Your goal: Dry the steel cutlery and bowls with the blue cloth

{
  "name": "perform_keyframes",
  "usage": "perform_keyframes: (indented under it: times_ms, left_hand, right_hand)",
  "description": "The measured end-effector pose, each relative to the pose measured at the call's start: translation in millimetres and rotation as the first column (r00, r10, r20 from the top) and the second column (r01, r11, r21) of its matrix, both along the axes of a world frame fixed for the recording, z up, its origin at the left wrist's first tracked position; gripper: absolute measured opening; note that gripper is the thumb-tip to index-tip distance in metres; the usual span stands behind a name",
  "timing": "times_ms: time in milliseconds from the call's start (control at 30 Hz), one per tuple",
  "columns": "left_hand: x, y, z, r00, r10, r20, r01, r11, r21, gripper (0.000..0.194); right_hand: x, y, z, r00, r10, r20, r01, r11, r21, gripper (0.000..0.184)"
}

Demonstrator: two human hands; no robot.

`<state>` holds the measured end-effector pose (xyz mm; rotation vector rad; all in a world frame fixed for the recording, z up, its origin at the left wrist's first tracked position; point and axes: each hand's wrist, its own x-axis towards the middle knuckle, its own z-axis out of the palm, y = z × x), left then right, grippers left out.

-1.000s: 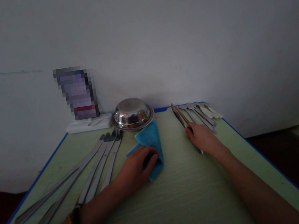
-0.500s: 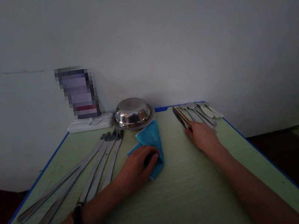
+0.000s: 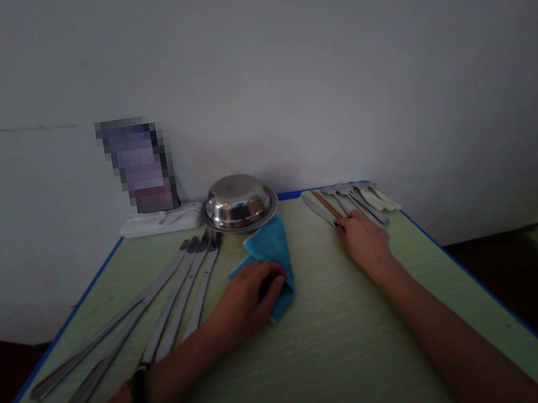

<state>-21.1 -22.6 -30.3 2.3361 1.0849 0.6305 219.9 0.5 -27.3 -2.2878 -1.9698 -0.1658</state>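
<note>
A folded blue cloth [image 3: 273,248] lies on the table, with the curled fingers of my left hand [image 3: 253,295] closed on its near part. On the right side my right hand [image 3: 366,241] rests low over the near ends of some cutlery. The lower end of a table knife [image 3: 318,209] runs under its closed fingers. Beside the knife, wooden chopsticks [image 3: 326,203] also run to the fingertips. Several metal spoons [image 3: 345,190] fan out past my right hand, and white spoons [image 3: 380,198] lie at the outer right. My fingers hide the handles.
An upturned steel bowl [image 3: 239,202] stands by the wall. To its left a phone [image 3: 143,170], blurred out, leans above a white stand [image 3: 158,221]. Long metal knives and forks [image 3: 176,289] spread across the left side, partly under my left forearm. Blue edging [image 3: 490,296] borders the green table [image 3: 342,352].
The table knife's blade has swung left, away from the chopsticks, and now lies flatter. My right hand has shifted slightly. My left hand and the blue cloth have stayed put.
</note>
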Motion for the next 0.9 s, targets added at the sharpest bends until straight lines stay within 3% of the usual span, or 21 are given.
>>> perform_keyframes:
  times_ms: [467,700,900]
  left_hand:
    - [0.4,-0.1,-1.3,1.0,-0.001,-0.023,0.002,1.0,0.006,0.018]
    - [0.8,-0.1,-0.4,0.999,-0.004,-0.05,0.004,1.0,-0.005,0.018]
    - [-2.2,3.4,9.2,0.983,-0.075,-0.168,0.083,0.996,0.043,0.018]
  right_hand:
    - [7.1,14.3,-13.2,0.999,-0.02,-0.027,0.021,0.997,0.072,0.035]
    - [3.9,11.7,-8.3,0.999,-0.013,-0.05,0.017,0.996,0.089,0.034]
    - [-22.2,2.1,-2.5,0.98,0.152,-0.127,-0.124,0.971,0.203,0.032]
